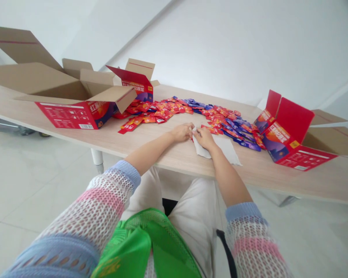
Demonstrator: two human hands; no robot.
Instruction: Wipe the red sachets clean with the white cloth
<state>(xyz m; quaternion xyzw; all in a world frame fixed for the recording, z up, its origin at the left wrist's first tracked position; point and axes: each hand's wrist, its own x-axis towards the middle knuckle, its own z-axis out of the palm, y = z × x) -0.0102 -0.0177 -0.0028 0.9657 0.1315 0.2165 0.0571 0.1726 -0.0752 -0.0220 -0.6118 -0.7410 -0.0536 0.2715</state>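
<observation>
My left hand (183, 132) is closed, fingertips pinching what looks like a small red sachet; only a sliver of red shows below the fingers. Against it, my right hand (203, 138) is closed on one end of a white cloth (227, 148), which may be a paper wipe. The rest of the cloth lies flat on the table under my right wrist. Just beyond my hands, a curved heap of red-orange sachets (162, 110) spreads across the table. Purple sachets (239, 133) lie among them, mostly at the right.
On the pale wooden table (150, 148), a large open carton (66, 116) stands at the left. Behind it is a smaller red open carton (137, 87). Another open red carton (290, 143) is at the right. A white wall (234, 50) rises behind the table.
</observation>
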